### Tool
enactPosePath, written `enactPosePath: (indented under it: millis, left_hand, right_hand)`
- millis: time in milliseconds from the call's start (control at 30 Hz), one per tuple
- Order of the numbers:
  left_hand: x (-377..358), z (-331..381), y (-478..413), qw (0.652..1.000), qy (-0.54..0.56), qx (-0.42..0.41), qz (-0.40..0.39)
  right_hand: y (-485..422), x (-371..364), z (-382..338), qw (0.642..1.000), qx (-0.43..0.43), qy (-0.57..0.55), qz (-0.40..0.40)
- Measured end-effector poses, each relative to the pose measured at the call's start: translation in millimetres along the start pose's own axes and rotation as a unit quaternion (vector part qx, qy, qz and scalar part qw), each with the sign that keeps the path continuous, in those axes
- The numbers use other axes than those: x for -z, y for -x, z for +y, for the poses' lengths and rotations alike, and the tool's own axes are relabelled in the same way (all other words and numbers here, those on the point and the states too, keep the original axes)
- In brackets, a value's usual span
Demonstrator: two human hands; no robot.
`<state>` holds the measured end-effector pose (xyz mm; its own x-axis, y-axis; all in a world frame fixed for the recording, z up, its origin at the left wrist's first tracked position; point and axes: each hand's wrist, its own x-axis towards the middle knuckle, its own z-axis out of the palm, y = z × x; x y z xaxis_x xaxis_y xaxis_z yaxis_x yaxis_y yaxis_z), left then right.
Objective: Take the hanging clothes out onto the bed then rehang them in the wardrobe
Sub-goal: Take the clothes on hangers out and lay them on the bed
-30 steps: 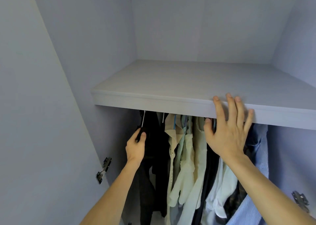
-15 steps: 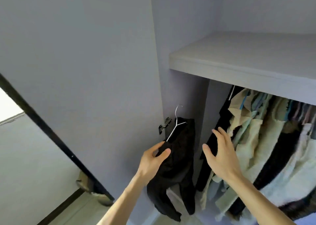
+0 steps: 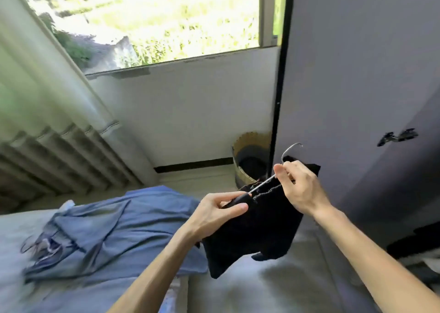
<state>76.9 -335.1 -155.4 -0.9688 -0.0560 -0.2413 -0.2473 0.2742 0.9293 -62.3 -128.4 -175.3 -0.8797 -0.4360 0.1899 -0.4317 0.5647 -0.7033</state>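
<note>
Both hands hold one thin white wire hanger (image 3: pixel 266 181) draped with a black knitted garment (image 3: pixel 257 222); the left hand (image 3: pixel 214 213) pinches its lower arm and cloth, the right hand (image 3: pixel 298 186) closes near the hook; the garment hangs free below the grip, above the pale grey bed (image 3: pixel 250 286); left of the grip, a blue shirt (image 3: pixel 114 231) already lies there; judging so, unloading has started, rehanging has not.
</note>
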Motion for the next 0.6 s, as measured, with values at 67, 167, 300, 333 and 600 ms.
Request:
enactPosePath:
  millis: [67,167,300,333,600]
  left_hand:
    - [22,-14,33,0.999,0.014,0.015,0.028]
    - [50,-39,85,0.996,0.006,0.062,0.069]
    - [87,-67,149,0.987,-0.026,0.116,0.106]
    - [96,-72,162,0.983,-0.054,0.122,0.127]
    - [127,-86,184,0.952,-0.066,0.079,0.288]
  right_hand:
    - [-2,-29,-30,0.999,0.031,0.012,-0.008]
    - [7,-78,-72,0.996,0.084,-0.008,-0.021]
    - [27,-140,-118,0.988,0.134,-0.032,-0.068]
    - [31,-154,-128,0.985,0.149,-0.034,-0.084]
    - [42,-223,-206,0.970,0.184,-0.062,-0.144]
